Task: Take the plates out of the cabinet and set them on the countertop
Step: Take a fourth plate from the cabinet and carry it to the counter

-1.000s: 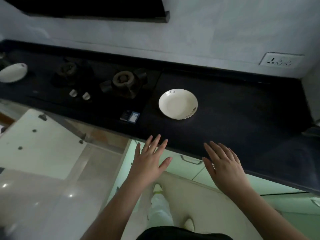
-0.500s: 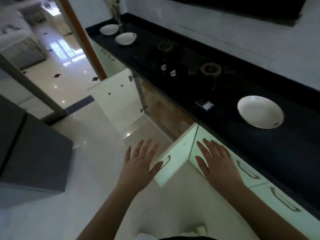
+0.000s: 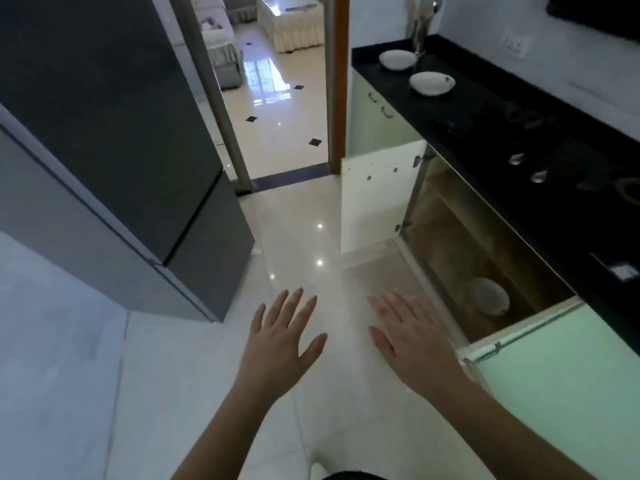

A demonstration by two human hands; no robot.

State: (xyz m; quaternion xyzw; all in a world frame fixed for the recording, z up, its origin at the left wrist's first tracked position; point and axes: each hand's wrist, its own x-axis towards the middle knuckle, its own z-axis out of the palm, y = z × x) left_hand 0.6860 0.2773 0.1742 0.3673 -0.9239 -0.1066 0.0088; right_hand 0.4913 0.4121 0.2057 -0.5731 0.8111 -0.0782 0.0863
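Now your left hand [image 3: 282, 344] and your right hand [image 3: 408, 336] both hover palm down over the pale floor [image 3: 207, 393], fingers spread wide and holding nothing. They sit side by side with a gap of bare floor between them.

Just to the right of your right hand, the cabinet [image 3: 460, 244] under the table [image 3: 491, 109] stands open. Its white door [image 3: 375, 199] is swung out ahead of your right hand, and a pale green door [image 3: 561, 368] is swung out to the right of your right wrist. Inside, one plate [image 3: 488, 296] lies flat on the cabinet's wooden floor, to the right of your right hand and slightly ahead of its fingertips, not touching either hand. The rest of the cabinet's inside that shows holds nothing else you can make out.

Far ahead of your right hand, at the end of the black table, two white dishes rest apart from each other: the nearer dish [image 3: 432, 83] and, beyond it, the farther dish [image 3: 397, 59]. Both look empty.

To the right of your right hand, on the table's front edge, lies a small dark packet [image 3: 618, 268] with a pale label; its writing is too blurred to read. To the left of your left hand stands a tall grey fridge [image 3: 114, 140].
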